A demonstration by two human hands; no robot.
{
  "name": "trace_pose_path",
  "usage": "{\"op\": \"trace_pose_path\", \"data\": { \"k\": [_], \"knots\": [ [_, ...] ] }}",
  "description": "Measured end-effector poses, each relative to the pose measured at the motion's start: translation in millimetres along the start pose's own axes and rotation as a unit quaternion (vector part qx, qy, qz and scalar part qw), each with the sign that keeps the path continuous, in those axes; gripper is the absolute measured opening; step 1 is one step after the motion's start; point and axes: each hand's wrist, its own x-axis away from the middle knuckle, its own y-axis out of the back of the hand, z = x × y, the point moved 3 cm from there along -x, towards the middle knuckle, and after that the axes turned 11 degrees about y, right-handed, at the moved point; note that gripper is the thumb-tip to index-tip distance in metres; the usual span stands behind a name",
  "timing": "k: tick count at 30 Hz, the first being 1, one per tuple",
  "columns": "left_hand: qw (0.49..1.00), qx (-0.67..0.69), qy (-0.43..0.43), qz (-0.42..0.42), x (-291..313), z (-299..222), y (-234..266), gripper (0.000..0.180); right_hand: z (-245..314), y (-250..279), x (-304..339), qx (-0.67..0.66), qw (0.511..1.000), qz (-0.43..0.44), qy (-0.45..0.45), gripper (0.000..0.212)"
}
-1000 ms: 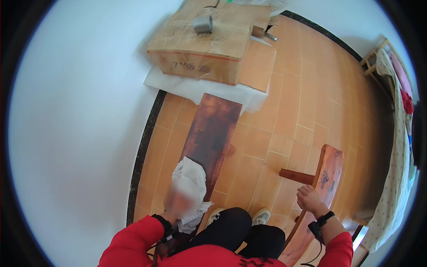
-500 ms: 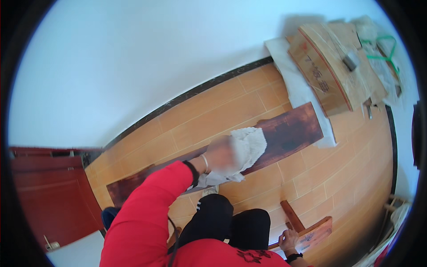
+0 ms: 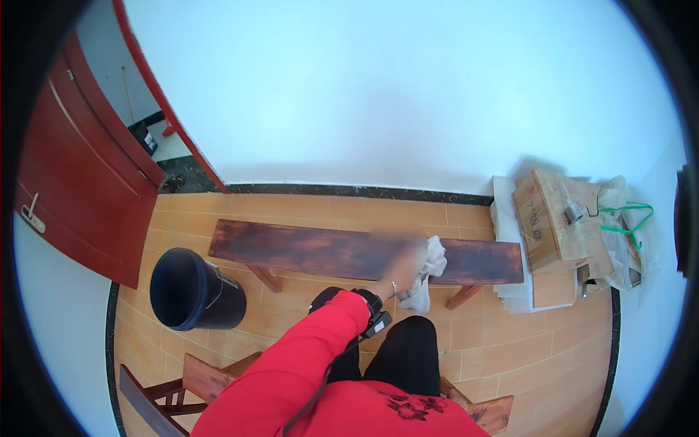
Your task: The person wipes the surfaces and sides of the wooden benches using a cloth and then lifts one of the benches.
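Note:
A long, narrow wooden bench [image 3: 306, 247] with a dark reddish-brown, patchy finish stands across the middle. My left hand [image 3: 404, 266], blurred, reaches over it right of its centre. It grips a crumpled whitish cloth [image 3: 435, 258] against the bench top. Part of the cloth droops over the near edge beside my wrist. The fingers themselves are smeared and partly hidden. My right hand is out of the picture.
A dark blue bucket [image 3: 198, 291] stands left of the bench. At right, a cardboard box [image 3: 553, 218] sits beside white sheets, plastic bags and a green hanger. Wooden seats [image 3: 207, 375] lie near the lower edge. A red door [image 3: 80, 167] is at left.
The view has turned and levelled, bringing the bucket and doorway into sight. The cloth, spread wider before, is bunched by my left hand. My right hand, earlier on a wooden seat, has left the view.

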Motion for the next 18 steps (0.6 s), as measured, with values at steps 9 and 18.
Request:
{"op": "trace_pose_path", "data": {
  "k": [9, 18],
  "knots": [
    [0.942, 0.296, 0.040, -0.154, 64.7, -58.9, 94.9, 0.037, -77.6, -17.3, -42.4, -0.380, 0.917, -0.098, -0.070, 0.022],
    [0.950, 0.208, 0.059, -0.226, 117.0, -40.1, 119.4, 0.068, 165.2, 203.2, -128.0, -0.478, 0.824, -0.078, 0.293, 0.034]
  ]
}}
